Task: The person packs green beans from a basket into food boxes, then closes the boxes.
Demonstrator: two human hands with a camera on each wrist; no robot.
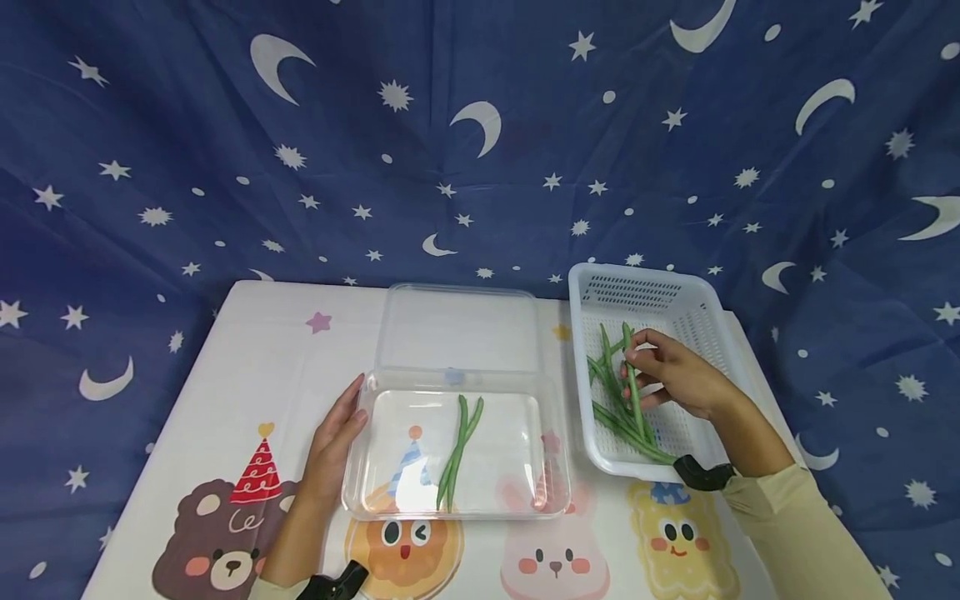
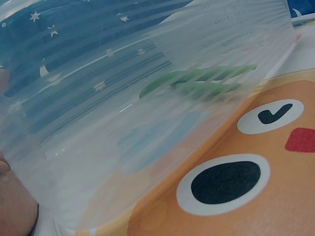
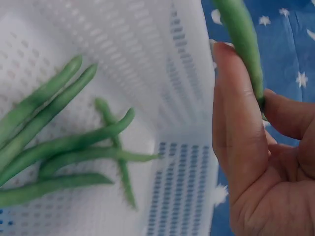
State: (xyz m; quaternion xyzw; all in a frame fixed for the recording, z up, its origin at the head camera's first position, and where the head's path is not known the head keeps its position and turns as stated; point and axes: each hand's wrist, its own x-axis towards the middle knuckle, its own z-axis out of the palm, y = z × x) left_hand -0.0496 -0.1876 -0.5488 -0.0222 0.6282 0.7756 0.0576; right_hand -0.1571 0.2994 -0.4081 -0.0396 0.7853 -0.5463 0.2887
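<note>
My right hand (image 1: 678,375) is over the white slatted basket (image 1: 693,304) and pinches one green bean (image 3: 242,37) between thumb and fingers. Several more green beans (image 3: 74,142) lie loosely across the basket floor. In the head view my left hand (image 1: 335,442) holds the left side wall of a clear plastic container (image 1: 510,454), thumb at the rim. Two green beans (image 1: 457,454) lie crossed inside that container. Through its wall they show blurred in the left wrist view, where just a bit of my left hand (image 2: 17,201) appears at the edge.
Behind the container, its clear lid (image 1: 457,329) lies folded back on the table. The white tablecloth (image 1: 285,358) carries printed cartoon animals and stars. A dark blue curtain (image 1: 525,167) with moons and stars hangs right behind the table and at both sides.
</note>
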